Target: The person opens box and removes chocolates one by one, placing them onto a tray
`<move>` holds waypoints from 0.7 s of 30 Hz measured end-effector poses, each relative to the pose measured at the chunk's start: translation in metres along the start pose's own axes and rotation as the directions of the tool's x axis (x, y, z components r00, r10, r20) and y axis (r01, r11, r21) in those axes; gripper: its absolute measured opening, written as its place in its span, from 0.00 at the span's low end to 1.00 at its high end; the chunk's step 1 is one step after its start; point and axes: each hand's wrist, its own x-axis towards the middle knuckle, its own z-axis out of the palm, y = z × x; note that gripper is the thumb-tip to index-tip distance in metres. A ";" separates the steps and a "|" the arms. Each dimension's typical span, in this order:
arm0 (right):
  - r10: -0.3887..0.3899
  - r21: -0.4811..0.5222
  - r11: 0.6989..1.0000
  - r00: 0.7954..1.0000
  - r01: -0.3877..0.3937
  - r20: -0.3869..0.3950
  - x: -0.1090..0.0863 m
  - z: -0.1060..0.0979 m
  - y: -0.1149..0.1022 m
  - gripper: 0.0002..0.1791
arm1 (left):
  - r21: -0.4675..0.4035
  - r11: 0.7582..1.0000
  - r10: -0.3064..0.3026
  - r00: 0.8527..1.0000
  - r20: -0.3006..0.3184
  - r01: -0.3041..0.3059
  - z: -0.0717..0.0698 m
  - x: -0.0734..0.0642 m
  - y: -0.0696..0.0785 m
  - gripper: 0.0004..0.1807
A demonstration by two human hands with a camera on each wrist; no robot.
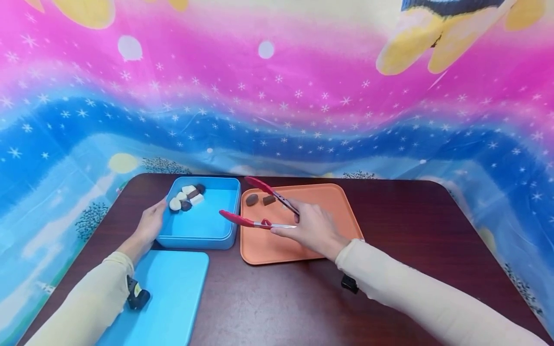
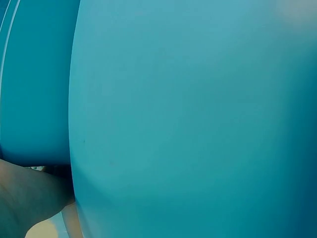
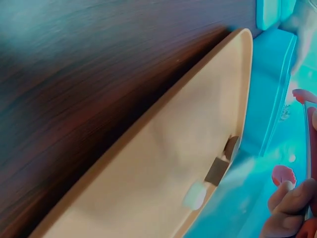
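My right hand (image 1: 315, 227) holds a pair of metal tongs with red tips (image 1: 237, 218), their arms spread wide with nothing between them. The tips are over the left part of an orange tray (image 1: 277, 251) and the right rim of a blue box (image 1: 196, 242). Along the tray's far edge lie an oval brown piece (image 1: 252, 200), a blocky brown piece (image 1: 269, 200) and a white piece (image 3: 194, 195), chocolate-like in look. Several similar white and dark pieces (image 1: 196, 199) sit in the box's far left corner. My left hand (image 1: 149, 223) rests against the box's left wall, fingers extended along it.
A flat light-blue lid (image 1: 173, 288) lies on the dark wooden table (image 1: 259, 307) in front of the box, under my left forearm. Behind the table hangs a colourful printed cloth (image 1: 277, 105). The box and tray stand side by side.
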 end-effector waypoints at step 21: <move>-0.025 0.054 0.998 0.994 0.019 0.107 0.017 0.035 -0.036 0.44 | 0.012 1.000 0.003 1.000 -0.012 -0.003 0.000 0.001 0.000 0.35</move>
